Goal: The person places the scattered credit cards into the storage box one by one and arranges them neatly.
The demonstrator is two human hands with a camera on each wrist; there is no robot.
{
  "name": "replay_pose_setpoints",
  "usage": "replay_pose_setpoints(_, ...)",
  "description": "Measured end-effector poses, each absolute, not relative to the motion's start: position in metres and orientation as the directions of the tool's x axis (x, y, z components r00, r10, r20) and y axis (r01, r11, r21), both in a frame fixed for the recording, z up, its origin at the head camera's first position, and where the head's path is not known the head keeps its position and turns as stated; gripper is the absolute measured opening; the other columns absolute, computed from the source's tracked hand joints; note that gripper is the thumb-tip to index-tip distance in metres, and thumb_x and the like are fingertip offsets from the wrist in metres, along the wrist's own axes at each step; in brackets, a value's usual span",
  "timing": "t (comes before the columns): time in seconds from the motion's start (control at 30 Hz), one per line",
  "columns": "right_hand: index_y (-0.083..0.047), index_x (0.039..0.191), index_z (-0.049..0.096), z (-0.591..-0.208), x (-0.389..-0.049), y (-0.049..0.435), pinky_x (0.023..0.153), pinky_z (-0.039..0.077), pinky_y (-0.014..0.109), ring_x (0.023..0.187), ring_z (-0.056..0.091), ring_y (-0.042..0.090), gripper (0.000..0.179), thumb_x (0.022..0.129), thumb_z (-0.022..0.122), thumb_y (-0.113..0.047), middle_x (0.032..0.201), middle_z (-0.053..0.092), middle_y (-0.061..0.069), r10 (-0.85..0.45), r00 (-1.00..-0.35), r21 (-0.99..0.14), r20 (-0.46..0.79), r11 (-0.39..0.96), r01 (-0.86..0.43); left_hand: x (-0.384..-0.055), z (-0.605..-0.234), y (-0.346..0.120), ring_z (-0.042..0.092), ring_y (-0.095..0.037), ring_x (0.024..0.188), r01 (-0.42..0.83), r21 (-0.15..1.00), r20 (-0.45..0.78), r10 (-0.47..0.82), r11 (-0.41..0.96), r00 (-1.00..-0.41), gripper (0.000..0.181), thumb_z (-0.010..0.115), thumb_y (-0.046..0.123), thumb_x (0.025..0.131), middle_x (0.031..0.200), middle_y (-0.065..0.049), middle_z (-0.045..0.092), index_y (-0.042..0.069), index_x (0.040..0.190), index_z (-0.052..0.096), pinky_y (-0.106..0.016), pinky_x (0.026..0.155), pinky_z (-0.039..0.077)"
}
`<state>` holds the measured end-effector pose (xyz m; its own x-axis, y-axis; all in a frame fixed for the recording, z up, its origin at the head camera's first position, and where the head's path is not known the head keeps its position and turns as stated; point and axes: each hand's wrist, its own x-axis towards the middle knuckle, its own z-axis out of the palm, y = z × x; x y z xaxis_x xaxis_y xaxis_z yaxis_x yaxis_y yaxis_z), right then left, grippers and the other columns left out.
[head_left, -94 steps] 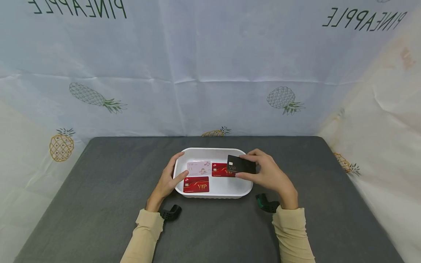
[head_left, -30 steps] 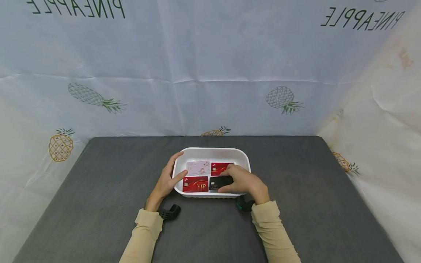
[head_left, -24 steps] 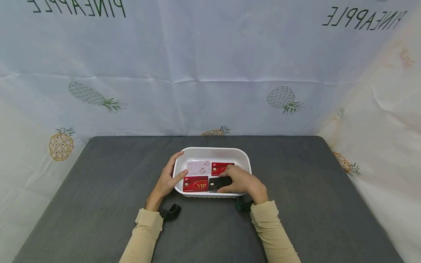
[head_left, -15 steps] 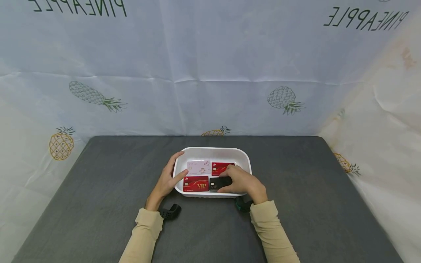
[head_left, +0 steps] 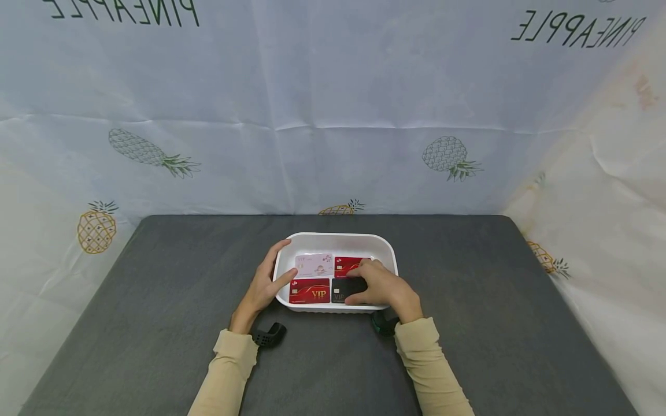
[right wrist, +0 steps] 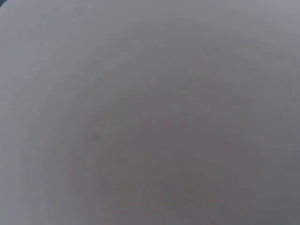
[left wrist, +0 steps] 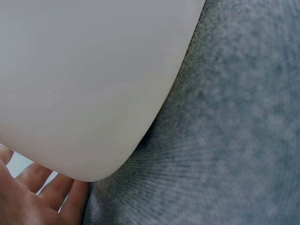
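Note:
My left hand (head_left: 264, 286) grips the left end of the white tray (head_left: 340, 240), thumb over the rim and fingers along the outer side. In the left wrist view, fingers (left wrist: 56, 190) show beside the tray's pale wall (left wrist: 93, 93). My right hand (head_left: 382, 286) is inside the tray over a black VIP card (head_left: 340, 289), which lies flat at the lower right. Its thumb overlaps the card's near part; the index finger is just past the far edge. The hand hides the card's right part. Blurred pale tray wall (right wrist: 150, 112) fills the right wrist view.
Also in the tray lie a pink VIP card (head_left: 314, 266) at upper left, a red VIP card (head_left: 309, 291) below it, and another red card (head_left: 346, 266) at upper right, partly covered by my right hand. Dark grey cloth covers the table (head_left: 182, 289).
My right hand has brought the black card down from above the upper right red card to the lower right spot. The bowed card now lies flatter, with the fingers slightly wider. The left hand stays.

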<state>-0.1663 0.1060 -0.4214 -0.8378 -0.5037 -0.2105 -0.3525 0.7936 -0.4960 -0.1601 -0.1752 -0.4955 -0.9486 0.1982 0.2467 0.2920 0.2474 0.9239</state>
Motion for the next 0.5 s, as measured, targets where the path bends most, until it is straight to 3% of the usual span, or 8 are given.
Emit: replay_pose_setpoints(0.5,-0.006,0.131,0.069,-0.4208,-0.1658,0.1087,0.104,0.049,0.046,0.114,0.055,0.024,0.056,0.082,0.087,-0.027,0.123,0.067,0.010,-0.505,-0.841,-0.521,-0.195,0.780,-0.347,-0.1604,-0.4946,-0.1741,0.058,-0.040,0.116,0.283,0.922,0.237,0.194,0.265,-0.952,0.070,0.064,0.017,0.093,0.142,-0.026,0.051,0.011,0.156,0.034,-0.023,0.086,0.053)
